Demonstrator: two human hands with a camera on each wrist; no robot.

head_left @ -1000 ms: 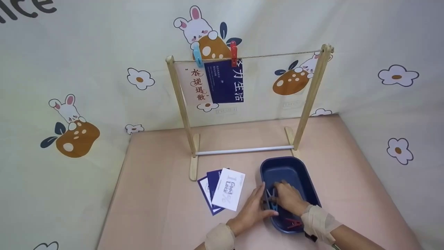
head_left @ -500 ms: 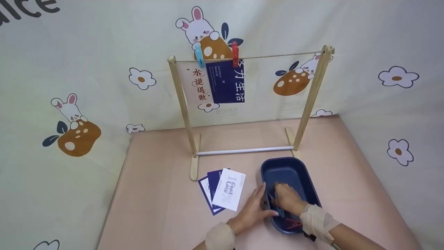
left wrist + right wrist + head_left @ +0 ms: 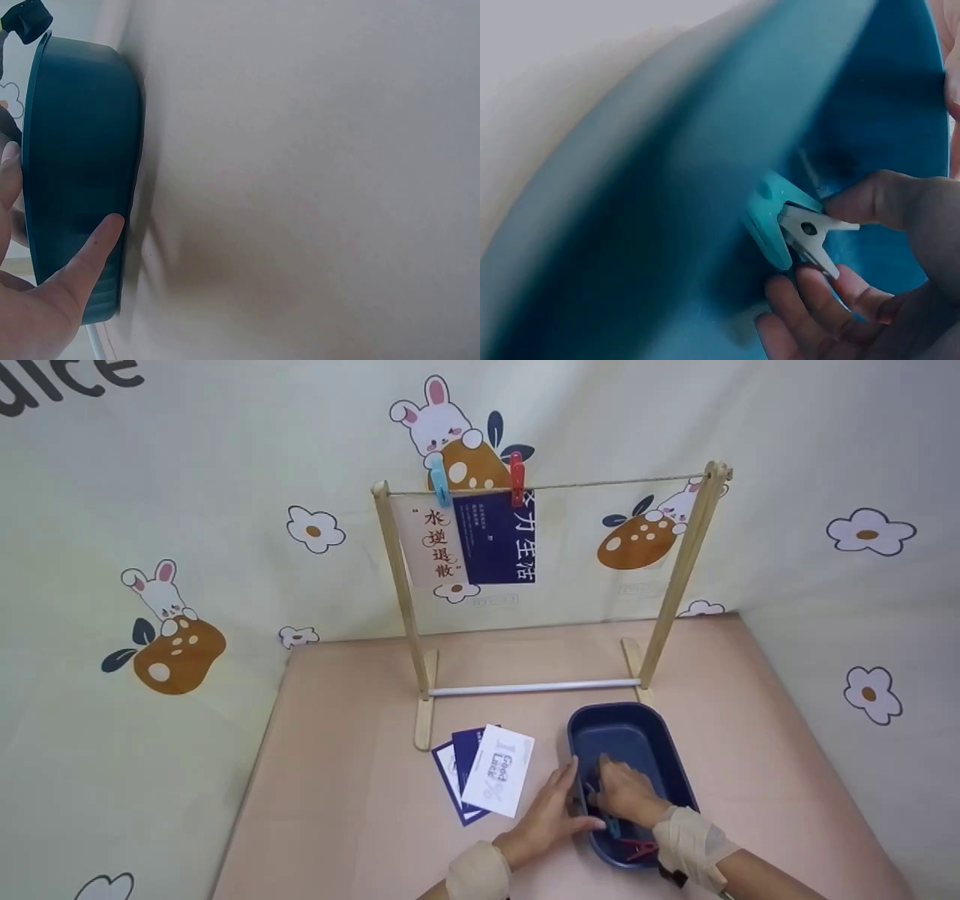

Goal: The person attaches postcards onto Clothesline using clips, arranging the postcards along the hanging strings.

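Inside the dark blue tub (image 3: 660, 750) at the bench's five o'clock, the right hand (image 3: 626, 795) pinches a teal clothespin (image 3: 776, 217); the left hand (image 3: 551, 817), fingers straight, braces the tub's nine o'clock wall. Grip the peg's tail squarely, I judge, and keep the tub steady.

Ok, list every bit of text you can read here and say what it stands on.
"水逆退散": pale hanging card under the blue peg.
"力生活": dark blue hanging card under the red peg; its small white lines are unreadable.
"Good Luck": white card lying on the table.
Top-left black wall letters: cut off.
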